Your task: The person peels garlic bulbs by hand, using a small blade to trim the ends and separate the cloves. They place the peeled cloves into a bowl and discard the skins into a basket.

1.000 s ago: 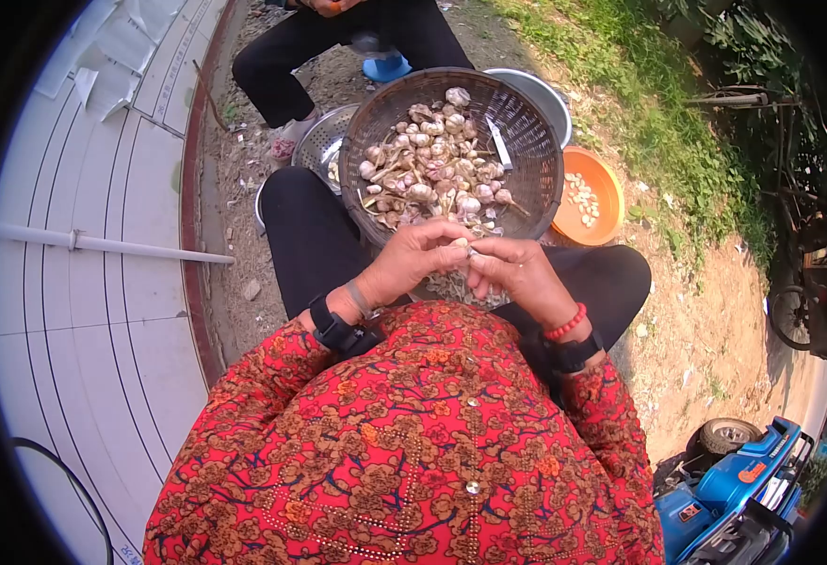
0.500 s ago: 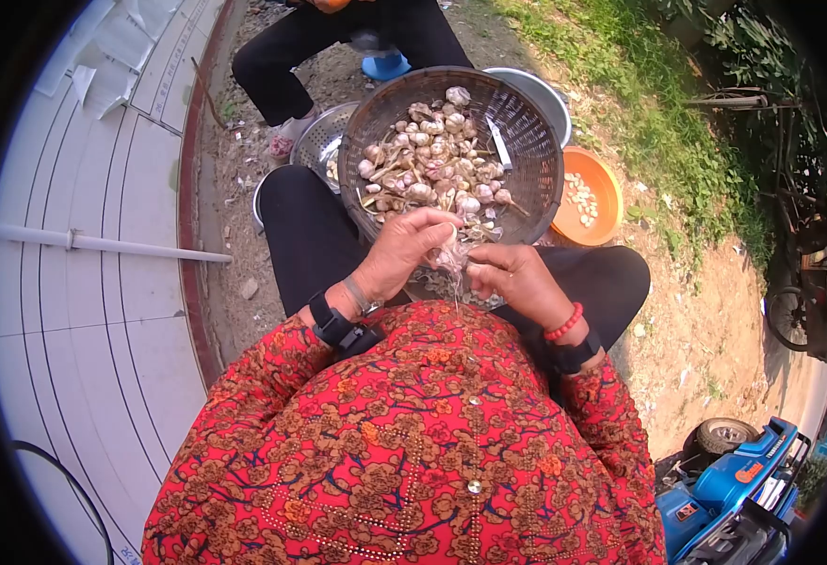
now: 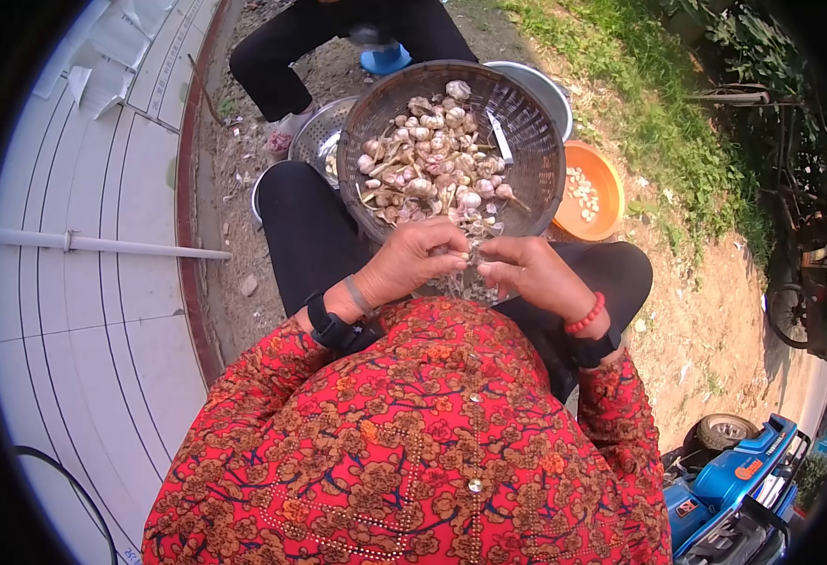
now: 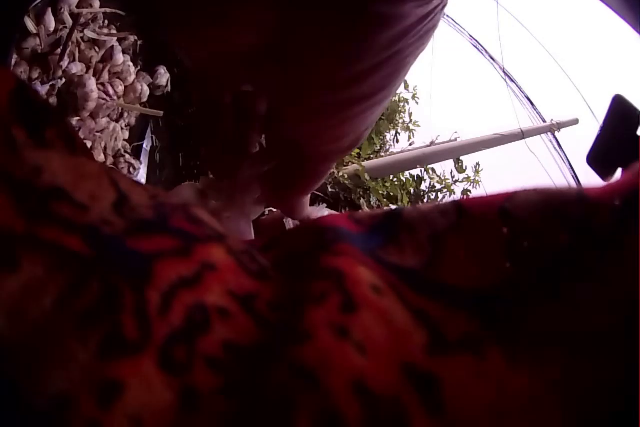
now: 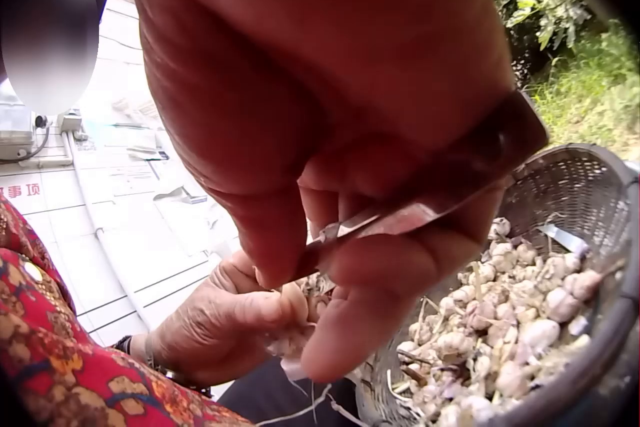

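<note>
In the head view my left hand (image 3: 413,259) and right hand (image 3: 536,273) meet over my lap, fingertips close together. The right wrist view shows the left thumb and fingers pinching a pale piece of garlic (image 5: 293,305) with loose papery skin. A small knife (image 5: 410,215) lies across the right palm, gripped by curled fingers, its blade end at the garlic. Just beyond the hands is a dark wicker basket (image 3: 534,122) heaped with garlic bulbs (image 3: 432,155). In the left wrist view, sleeve and shadow hide most of the left hand.
A second knife (image 3: 500,138) lies inside the basket. Right of it stands an orange basin (image 3: 611,184) with peeled cloves (image 3: 581,193); left, a metal colander (image 3: 315,139). A grey basin (image 3: 550,89) sits behind. Another person's dark-trousered legs (image 3: 277,71) are opposite.
Half a second ago the left hand held up garlic with papery skin hanging down, the right hand slightly apart. Now the left hand is lower and the fingertips are closer together.
</note>
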A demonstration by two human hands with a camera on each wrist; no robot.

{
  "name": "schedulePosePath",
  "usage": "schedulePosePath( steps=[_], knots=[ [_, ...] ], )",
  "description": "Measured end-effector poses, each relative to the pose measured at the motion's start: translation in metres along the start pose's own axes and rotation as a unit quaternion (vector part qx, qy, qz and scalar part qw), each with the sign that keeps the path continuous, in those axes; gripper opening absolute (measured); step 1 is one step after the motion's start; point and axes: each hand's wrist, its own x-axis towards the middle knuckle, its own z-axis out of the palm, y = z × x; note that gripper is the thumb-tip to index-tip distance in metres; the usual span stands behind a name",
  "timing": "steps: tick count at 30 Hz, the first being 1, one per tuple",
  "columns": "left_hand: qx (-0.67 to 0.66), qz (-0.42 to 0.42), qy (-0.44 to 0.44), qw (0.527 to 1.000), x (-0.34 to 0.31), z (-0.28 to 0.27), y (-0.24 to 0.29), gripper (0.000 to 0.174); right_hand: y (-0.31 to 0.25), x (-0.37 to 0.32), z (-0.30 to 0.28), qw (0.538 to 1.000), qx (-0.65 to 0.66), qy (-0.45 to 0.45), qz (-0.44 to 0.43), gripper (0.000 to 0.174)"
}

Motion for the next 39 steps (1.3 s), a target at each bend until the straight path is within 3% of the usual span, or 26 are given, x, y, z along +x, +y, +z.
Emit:
schedulePosePath(
  steps=[5, 11, 17, 20, 23, 26, 35, 38, 39],
  knots=[
    [0.105, 0.09, -0.004, 0.99, 0.001, 0.002, -0.003, 0.013, 0.003, 0.003, -0.004, 0.997, -0.05, -0.052, 0.017, 0.024],
    [0.216, 0.127, -0.011, 0.968, 0.002, 0.005, 0.006, 0.012, 0.007, 0.004, -0.005, 0.998, -0.017, -0.057, 0.012, 0.018],
    [0.218, 0.137, -0.01, 0.966, 0.001, 0.007, 0.007, 0.013, 0.012, 0.007, -0.008, 0.995, 0.004, -0.094, 0.043, 0.017],
    [0.17, 0.111, -0.029, 0.979, -0.001, 0.005, 0.008, 0.01, 0.013, 0.006, -0.009, 0.993, 0.049, -0.101, 0.03, 0.017],
    [-0.069, -0.079, -0.008, 0.994, -0.005, 0.005, 0.004, 0.008, 0.017, 0.003, -0.011, 0.993, 0.078, -0.085, 0.03, 0.018],
    [-0.262, -0.122, 0.036, 0.957, 0.0, 0.004, 0.007, 0.009, 0.022, 0.0, -0.009, 0.991, 0.095, -0.078, 0.044, 0.021],
    [-0.274, -0.15, 0.031, 0.949, -0.002, -0.002, -0.013, 0.014, 0.02, -0.006, -0.003, 0.981, 0.165, -0.067, 0.075, 0.025],
    [-0.303, -0.166, 0.061, 0.937, -0.001, -0.002, -0.017, 0.013, 0.031, -0.005, -0.001, 0.996, 0.019, -0.059, 0.063, 0.024],
    [-0.313, -0.169, 0.062, 0.933, -0.001, -0.002, -0.017, 0.013, 0.033, -0.005, -0.002, 0.996, 0.047, -0.032, 0.064, 0.025]
  ],
)
